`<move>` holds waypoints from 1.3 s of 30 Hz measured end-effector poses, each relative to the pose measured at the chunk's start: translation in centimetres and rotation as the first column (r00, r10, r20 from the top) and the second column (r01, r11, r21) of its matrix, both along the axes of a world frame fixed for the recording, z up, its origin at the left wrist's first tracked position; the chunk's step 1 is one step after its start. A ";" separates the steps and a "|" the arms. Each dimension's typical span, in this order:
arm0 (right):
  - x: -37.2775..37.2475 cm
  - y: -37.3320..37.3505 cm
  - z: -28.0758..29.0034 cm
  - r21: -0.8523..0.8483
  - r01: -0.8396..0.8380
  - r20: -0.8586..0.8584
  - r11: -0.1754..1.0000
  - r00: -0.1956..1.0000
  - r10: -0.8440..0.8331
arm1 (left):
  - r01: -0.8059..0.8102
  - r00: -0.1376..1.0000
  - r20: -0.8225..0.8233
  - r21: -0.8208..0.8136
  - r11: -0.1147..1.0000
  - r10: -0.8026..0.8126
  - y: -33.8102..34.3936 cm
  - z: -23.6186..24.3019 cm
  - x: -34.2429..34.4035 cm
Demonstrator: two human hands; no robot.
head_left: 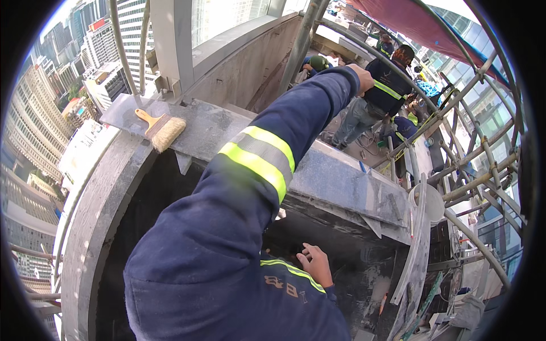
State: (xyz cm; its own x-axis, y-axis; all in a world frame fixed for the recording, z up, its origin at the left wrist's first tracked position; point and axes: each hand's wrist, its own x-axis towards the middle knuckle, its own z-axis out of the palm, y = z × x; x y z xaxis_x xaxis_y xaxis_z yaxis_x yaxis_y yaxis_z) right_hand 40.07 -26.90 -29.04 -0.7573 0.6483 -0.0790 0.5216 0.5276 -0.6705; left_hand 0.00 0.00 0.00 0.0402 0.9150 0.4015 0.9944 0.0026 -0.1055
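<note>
Closest, on the near side of the grey stone slab [335, 176], the person's navy sleeve [193, 238] stretches up and across the slab, banded in yellow and silver. Below the slab's near edge, the right hand [317, 265] hangs by the dark hollow [341, 250]; its grip is loosely bent, and whether it holds anything cannot be told. Left of the hollow, a curved stone rim [99, 221] rises to the slab's left part.

On the slab's left end lies a brush [164, 129], its wooden handle pointing away and its pale bristles at the near edge. Past the slab's far edge, the left hand [362, 80] ends the outstretched arm; its grip looks narrow, fingers curled, though what it may hold cannot be told.

Beyond the slab, a co-worker [389, 79] in a dark striped top stands facing away. Metal scaffold poles [480, 148] cross to the slab's right. Farthest off, left of the slab, rise city towers [37, 113].
</note>
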 end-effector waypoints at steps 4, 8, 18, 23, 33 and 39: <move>4.9 -3.6 -2.8 -0.139 0.104 -0.004 0.985 0.994 -0.106 | -0.194 0.951 0.219 -0.127 0.973 0.218 -0.8 0.4 1.9; 10.5 -7.5 -4.9 -0.203 0.113 0.108 0.973 0.990 -0.092 | -0.170 0.951 0.240 -0.114 0.979 0.193 -1.0 0.5 5.6; 17.3 -12.7 -2.8 -0.170 0.133 0.083 0.976 0.989 -0.121 | -0.044 0.959 0.283 0.020 0.999 0.036 -2.9 1.9 17.6; 19.8 -14.7 -2.4 -0.168 0.157 0.081 0.973 0.986 -0.145 | 0.066 0.941 0.325 0.113 0.991 -0.099 -3.5 2.8 23.5; 21.4 -19.5 1.3 -0.137 0.414 0.165 0.900 0.905 -0.391 | 0.496 0.552 0.539 0.401 0.770 -0.636 -1.2 4.4 40.0; 21.2 -13.5 11.4 0.159 0.642 0.001 0.750 0.759 -0.651 | 0.585 0.178 0.589 0.581 0.566 -0.788 -7.1 1.8 40.5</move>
State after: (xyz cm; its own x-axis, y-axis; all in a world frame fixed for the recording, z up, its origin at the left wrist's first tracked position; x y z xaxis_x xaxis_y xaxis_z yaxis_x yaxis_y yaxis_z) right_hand 61.30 -40.39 -17.65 -0.1505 0.9883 0.0241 0.8048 0.1366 -0.5777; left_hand 40.51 -7.15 1.81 0.2247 0.5833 0.7806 0.2618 -0.8078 0.5282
